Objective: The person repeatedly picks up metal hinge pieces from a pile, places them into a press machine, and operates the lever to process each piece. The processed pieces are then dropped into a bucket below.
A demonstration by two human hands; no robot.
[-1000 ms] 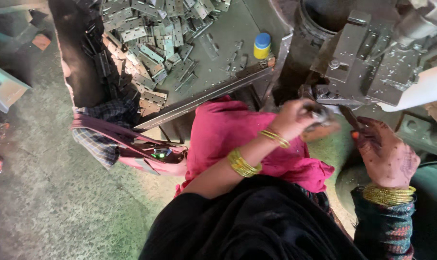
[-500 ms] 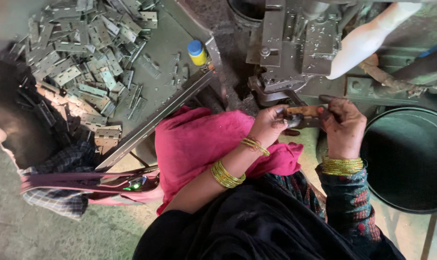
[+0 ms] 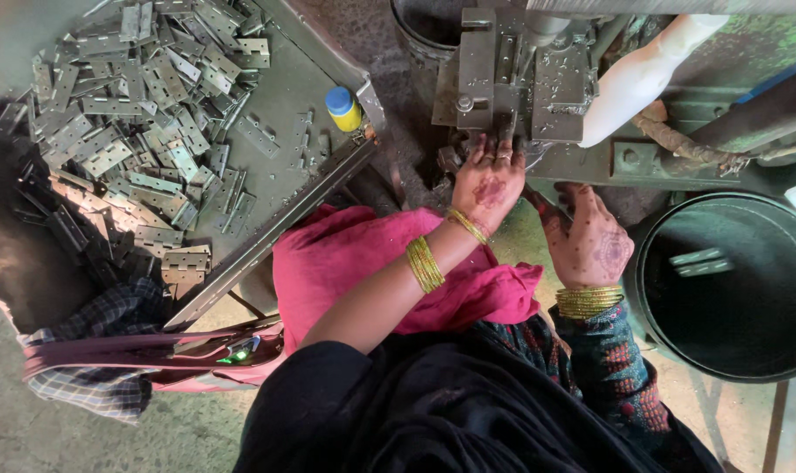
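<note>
My left hand [image 3: 490,186] reaches forward under the grey metal press [image 3: 512,74]. Its fingers lie flat and close together against the die, and the fingertips are hidden there. My right hand [image 3: 590,243] rests just to the right and nearer to me. Its fingers curl round a thin dark stick [image 3: 533,200] that pokes out toward the left hand. Both wrists wear gold bangles. A pink cloth [image 3: 354,263] covers my lap below the hands.
A sloping metal tray [image 3: 284,149] on the left holds several flat grey hinges [image 3: 135,131] and a small yellow bottle with a blue cap [image 3: 343,108]. A black bucket [image 3: 731,350] on the right holds two metal pieces. A white-wrapped lever [image 3: 639,74] juts from the press. A bag [image 3: 152,359] lies lower left.
My left hand has left the small piece that both hands held and has pushed forward under the press. The right hand has drawn back a little. The view has shifted right.
</note>
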